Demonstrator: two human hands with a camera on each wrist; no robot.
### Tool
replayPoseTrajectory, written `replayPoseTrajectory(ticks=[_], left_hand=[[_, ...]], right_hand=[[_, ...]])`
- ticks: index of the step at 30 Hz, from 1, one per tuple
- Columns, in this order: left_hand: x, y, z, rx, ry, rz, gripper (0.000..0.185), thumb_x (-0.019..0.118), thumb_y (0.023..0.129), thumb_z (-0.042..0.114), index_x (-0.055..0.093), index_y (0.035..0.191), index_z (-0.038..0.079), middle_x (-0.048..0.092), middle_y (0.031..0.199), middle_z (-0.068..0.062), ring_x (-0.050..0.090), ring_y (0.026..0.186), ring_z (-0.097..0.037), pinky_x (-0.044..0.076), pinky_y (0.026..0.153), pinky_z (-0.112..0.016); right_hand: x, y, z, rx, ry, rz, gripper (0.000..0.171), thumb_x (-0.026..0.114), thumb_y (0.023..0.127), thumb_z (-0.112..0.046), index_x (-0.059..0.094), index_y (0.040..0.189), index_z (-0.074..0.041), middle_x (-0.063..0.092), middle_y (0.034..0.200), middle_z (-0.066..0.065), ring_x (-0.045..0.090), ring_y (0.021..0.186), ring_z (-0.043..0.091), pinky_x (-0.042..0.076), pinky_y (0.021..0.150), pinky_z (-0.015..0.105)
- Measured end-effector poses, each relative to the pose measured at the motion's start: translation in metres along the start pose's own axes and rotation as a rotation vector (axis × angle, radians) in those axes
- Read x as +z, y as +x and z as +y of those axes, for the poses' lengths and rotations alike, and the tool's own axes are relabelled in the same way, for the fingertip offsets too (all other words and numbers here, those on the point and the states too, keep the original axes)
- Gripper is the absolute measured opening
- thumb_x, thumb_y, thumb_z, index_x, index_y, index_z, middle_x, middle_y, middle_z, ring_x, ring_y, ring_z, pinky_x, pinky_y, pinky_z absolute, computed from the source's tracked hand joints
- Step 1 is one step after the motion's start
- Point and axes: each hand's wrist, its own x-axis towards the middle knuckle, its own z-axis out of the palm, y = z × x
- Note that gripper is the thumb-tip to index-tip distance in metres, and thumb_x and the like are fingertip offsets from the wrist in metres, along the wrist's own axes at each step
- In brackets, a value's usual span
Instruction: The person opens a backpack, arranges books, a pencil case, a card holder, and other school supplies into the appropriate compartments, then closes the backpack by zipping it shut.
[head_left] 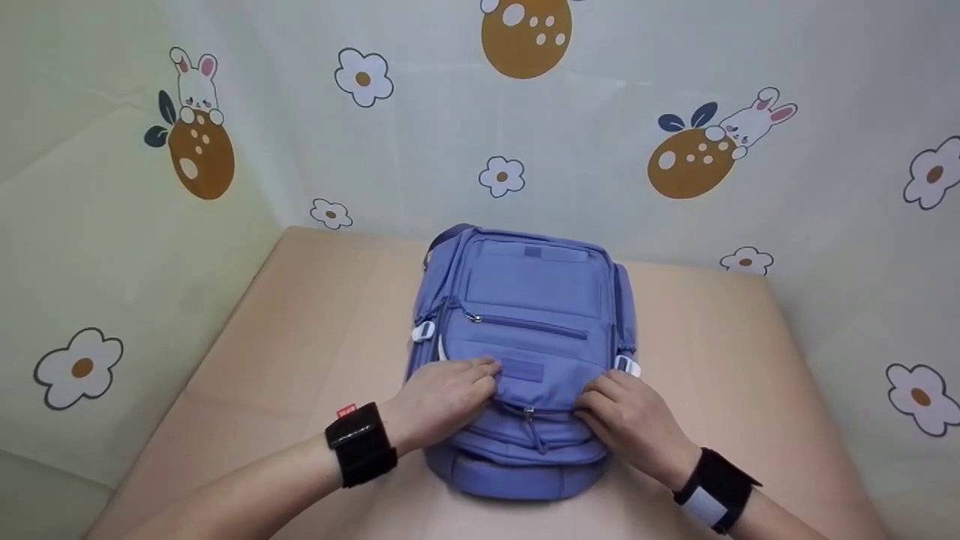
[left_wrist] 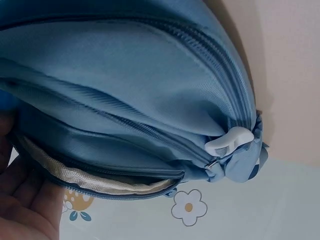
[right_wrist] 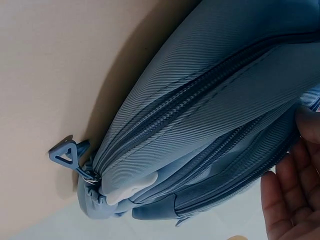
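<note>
A blue backpack lies on the table with its front facing up. Near its lower part, my left hand pinches the edge of a front pocket beside a stitched label patch. On the opposite side my right hand grips that pocket's edge between thumb and fingers. Between the hands a zipper pull hangs at the pocket's edge. The left wrist view shows the pocket gaping, with cream lining tape along its zipper. From the right wrist, the zippered edge runs into the fingers.
White buckles sit on both sides of the bag. A triangular pull sticks out at one side. The beige tabletop extends around the bag, and a printed curtain hangs behind and beside it. Both wrists wear black bands.
</note>
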Motion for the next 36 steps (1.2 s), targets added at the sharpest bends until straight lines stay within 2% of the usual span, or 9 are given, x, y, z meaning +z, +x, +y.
replayPoseTrajectory(ticks=[4, 9, 13, 16, 19, 24, 26, 29, 36], left_hand=[[-0.005, 0.008, 0.007, 0.072, 0.015, -0.003, 0.008, 0.063, 0.097, 0.011, 0.069, 0.101, 0.007, 0.070, 0.124, -0.010, 0.066, 0.118, -0.024, 0.051, 0.101, -0.034], [-0.007, 0.025, 0.019, 0.277, 0.094, -0.041, 0.020, 0.064, 0.094, 0.013, 0.072, 0.113, 0.014, 0.065, 0.115, -0.001, 0.060, 0.108, -0.018, 0.052, 0.094, -0.030], [-0.001, 0.037, 0.028, 0.412, 0.197, -0.045, 0.014, 0.059, 0.097, 0.021, 0.073, 0.100, 0.022, 0.059, 0.107, 0.003, 0.055, 0.101, -0.016, 0.049, 0.088, -0.028], [0.003, 0.040, 0.030, 0.439, 0.251, -0.039, 0.016, 0.057, 0.097, 0.024, 0.070, 0.087, 0.023, 0.057, 0.105, 0.004, 0.054, 0.100, -0.016, 0.048, 0.087, -0.028], [0.004, 0.037, 0.029, 0.406, 0.243, -0.024, 0.016, 0.057, 0.095, 0.022, 0.066, 0.082, 0.021, 0.057, 0.101, 0.003, 0.053, 0.095, -0.016, 0.046, 0.081, -0.027], [0.001, 0.028, 0.026, 0.260, 0.117, -0.002, 0.007, 0.062, 0.095, 0.015, 0.065, 0.088, 0.015, 0.059, 0.093, 0.002, 0.053, 0.084, -0.016, 0.044, 0.070, -0.027], [0.000, 0.025, 0.026, 0.194, 0.056, -0.003, 0.003, 0.064, 0.093, 0.010, 0.066, 0.092, 0.013, 0.061, 0.093, 0.002, 0.054, 0.083, -0.015, 0.045, 0.071, -0.026], [-0.001, 0.022, 0.027, 0.112, -0.030, -0.003, 0.012, 0.065, 0.090, 0.003, 0.067, 0.097, 0.012, 0.063, 0.096, 0.001, 0.056, 0.084, -0.014, 0.048, 0.072, -0.025], [0.002, 0.018, 0.033, -0.064, -0.183, -0.006, 0.008, 0.067, 0.088, 0.005, 0.067, 0.093, 0.011, 0.062, 0.090, 0.001, 0.058, 0.078, -0.016, 0.051, 0.068, -0.028]], right_hand=[[-0.001, 0.000, -0.001, 0.019, 0.014, 0.002, 0.015, 0.080, 0.082, -0.009, 0.070, 0.093, -0.013, 0.064, 0.092, -0.005, 0.057, 0.080, 0.015, 0.049, 0.069, 0.031], [-0.002, 0.001, -0.001, 0.040, 0.019, -0.003, 0.016, 0.080, 0.082, -0.009, 0.069, 0.093, -0.014, 0.064, 0.092, -0.006, 0.056, 0.079, 0.013, 0.049, 0.068, 0.029], [-0.002, 0.001, -0.001, 0.046, 0.018, 0.003, 0.017, 0.081, 0.081, -0.009, 0.069, 0.092, -0.014, 0.064, 0.092, -0.006, 0.056, 0.079, 0.013, 0.049, 0.067, 0.030], [-0.002, 0.001, -0.001, 0.046, 0.021, 0.005, 0.016, 0.080, 0.081, -0.009, 0.069, 0.092, -0.014, 0.064, 0.093, -0.007, 0.056, 0.079, 0.013, 0.048, 0.067, 0.030], [-0.002, 0.000, -0.001, 0.046, 0.022, 0.005, 0.016, 0.080, 0.081, -0.009, 0.069, 0.092, -0.014, 0.063, 0.092, -0.007, 0.056, 0.078, 0.013, 0.048, 0.067, 0.029], [-0.003, 0.000, -0.001, 0.049, 0.026, 0.010, 0.016, 0.080, 0.081, -0.008, 0.069, 0.092, -0.014, 0.063, 0.092, -0.007, 0.056, 0.079, 0.013, 0.049, 0.067, 0.029], [-0.003, 0.000, -0.001, 0.052, 0.023, 0.007, 0.016, 0.080, 0.081, -0.008, 0.069, 0.092, -0.014, 0.063, 0.092, -0.007, 0.056, 0.079, 0.013, 0.049, 0.067, 0.029], [-0.003, 0.000, -0.002, 0.057, 0.016, 0.001, 0.018, 0.081, 0.080, -0.008, 0.069, 0.092, -0.014, 0.063, 0.092, -0.007, 0.056, 0.079, 0.013, 0.049, 0.067, 0.029], [-0.003, 0.001, -0.004, 0.047, 0.026, 0.012, 0.020, 0.080, 0.078, -0.005, 0.070, 0.092, -0.015, 0.064, 0.092, -0.007, 0.057, 0.080, 0.013, 0.050, 0.068, 0.030]])
